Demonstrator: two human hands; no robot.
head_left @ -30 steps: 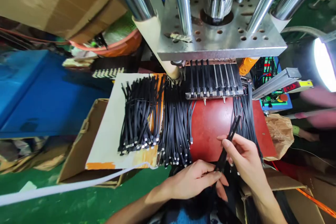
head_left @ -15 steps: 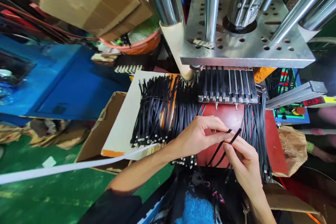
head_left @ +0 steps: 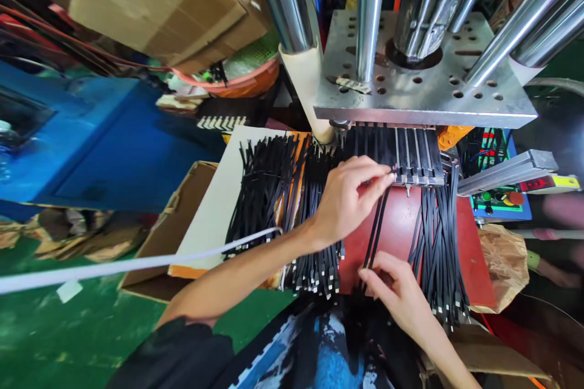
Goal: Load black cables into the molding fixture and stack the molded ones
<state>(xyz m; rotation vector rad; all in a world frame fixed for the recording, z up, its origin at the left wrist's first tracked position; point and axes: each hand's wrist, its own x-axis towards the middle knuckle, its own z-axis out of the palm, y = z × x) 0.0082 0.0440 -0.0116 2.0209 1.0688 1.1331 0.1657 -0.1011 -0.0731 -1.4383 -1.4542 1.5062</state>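
Your left hand (head_left: 347,200) and right hand (head_left: 396,295) pinch two black strips (head_left: 376,228); their lower ends hidden, piles uncountable.

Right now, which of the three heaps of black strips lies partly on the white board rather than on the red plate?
The leftmost heap: it rests across the white board. The middle heap and the right heap lie by the red plate.

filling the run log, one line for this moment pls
left hand: pinches black strip top at slotted fixture | right hand: holds strip's lower end | surface: red plate
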